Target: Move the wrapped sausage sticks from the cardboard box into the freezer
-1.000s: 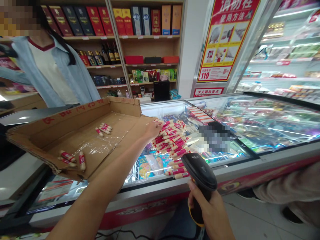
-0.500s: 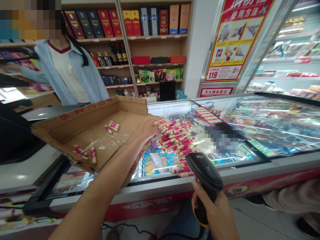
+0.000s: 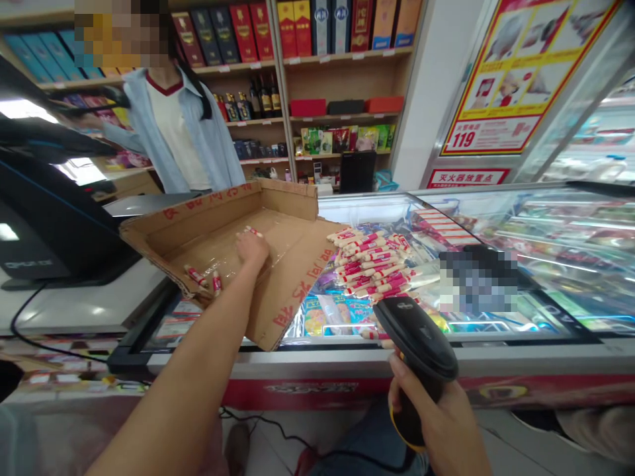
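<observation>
My left hand [image 3: 253,250] is inside the shallow cardboard box [image 3: 297,241], its fingers closed around sausages in red-and-white wrappers. One sausage [image 3: 254,231] peeks out past the fingers; the palm hides how many are there. Two or three more sausages [image 3: 216,283] lie at the box's near left corner. Beside the box, a big heap of the same sausages [image 3: 377,261] rests on the freezer's glass top. A black barcode scanner [image 3: 417,337] is gripped by its handle in my right hand [image 3: 436,416], its head over the freezer's front edge.
The glass-topped freezer [image 3: 387,360] runs across to the right. A blurred-out dark item [image 3: 479,281] lies on it. At left stands a black checkout machine [image 3: 49,218]. A person in a blue shirt [image 3: 183,132] stands behind the box. A cable [image 3: 278,430] trails below.
My left hand has moved left from the sausage heap into the box, onto the sausages there. My view has shifted left. The scanner stays in my right hand.
</observation>
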`<state>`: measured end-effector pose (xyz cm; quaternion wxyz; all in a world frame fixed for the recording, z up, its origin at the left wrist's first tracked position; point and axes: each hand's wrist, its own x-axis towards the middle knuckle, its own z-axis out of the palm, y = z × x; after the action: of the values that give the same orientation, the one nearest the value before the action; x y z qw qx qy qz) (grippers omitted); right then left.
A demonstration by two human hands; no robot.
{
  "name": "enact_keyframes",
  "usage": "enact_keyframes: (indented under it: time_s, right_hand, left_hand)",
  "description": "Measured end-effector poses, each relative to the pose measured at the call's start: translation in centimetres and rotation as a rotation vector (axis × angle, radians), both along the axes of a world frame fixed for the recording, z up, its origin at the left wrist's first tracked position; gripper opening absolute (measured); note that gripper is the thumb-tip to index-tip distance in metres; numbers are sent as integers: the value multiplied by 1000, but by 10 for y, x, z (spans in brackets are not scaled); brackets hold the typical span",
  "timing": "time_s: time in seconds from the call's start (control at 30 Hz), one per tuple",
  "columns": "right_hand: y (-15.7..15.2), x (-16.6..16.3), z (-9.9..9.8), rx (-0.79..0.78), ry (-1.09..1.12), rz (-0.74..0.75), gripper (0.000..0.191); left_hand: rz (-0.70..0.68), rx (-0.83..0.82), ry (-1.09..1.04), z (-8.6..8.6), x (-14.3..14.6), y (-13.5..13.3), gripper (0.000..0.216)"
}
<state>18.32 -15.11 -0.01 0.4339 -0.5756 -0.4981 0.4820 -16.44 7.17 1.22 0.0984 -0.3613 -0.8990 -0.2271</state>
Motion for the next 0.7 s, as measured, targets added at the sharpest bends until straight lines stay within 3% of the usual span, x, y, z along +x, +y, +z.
enact_keyframes:
  time_s: [0.17,0.37,0.57,0.7]
  right_hand:
    - [5,4,-9,1,-62,53,53]
    - [5,-3,-13,-45,-133,-1,57]
    - [9,-6,-18,-69,-206,126,58]
    - [10,-7,-19,-65,-173,115,56]
  left_hand:
    - [8,-98,-42,-3,-19,6,63]
    - [-42,-171,-121,-1,-35,7,51]
    - [-42,-140,-167,-2,-38,3,45]
    - [-35,-92,-193,-5,-36,3,40]
